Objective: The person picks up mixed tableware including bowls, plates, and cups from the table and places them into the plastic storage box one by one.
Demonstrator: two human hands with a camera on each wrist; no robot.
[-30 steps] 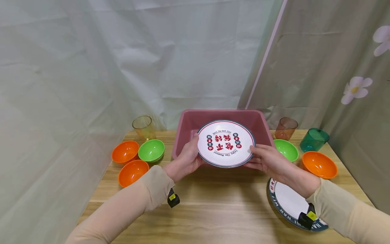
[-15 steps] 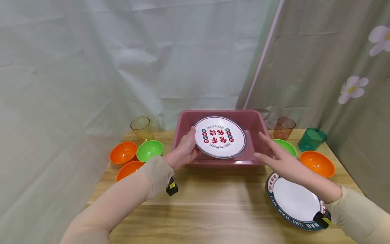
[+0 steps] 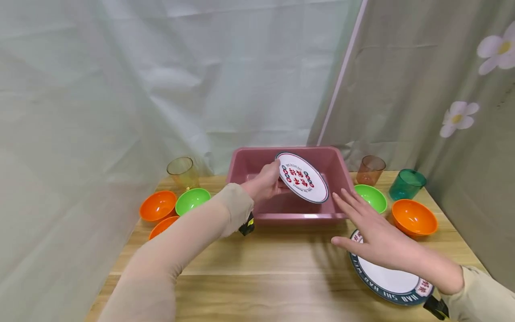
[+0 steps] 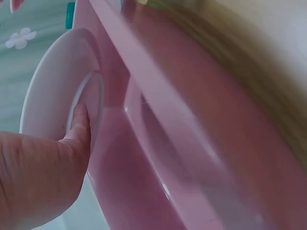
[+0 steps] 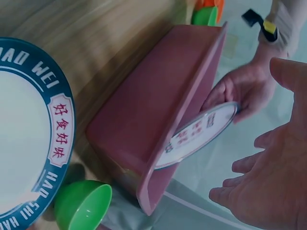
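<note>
Someone's left hand (image 3: 266,181) pinched a small white plate (image 3: 305,179) by its edge, tilted at the mouth of the pink basin (image 3: 299,216), mid-frame. The right hand (image 3: 374,235) hung, fingers spread, over a larger plate (image 3: 392,276) at lower right, a green cup (image 3: 406,184) and orange bowl (image 3: 414,218) beyond.

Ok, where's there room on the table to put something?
The biggest bare patch of table is in front of the pink tub, between the left sleeve and the big plate. Both sides of the tub are crowded with bowls and cups.
</note>
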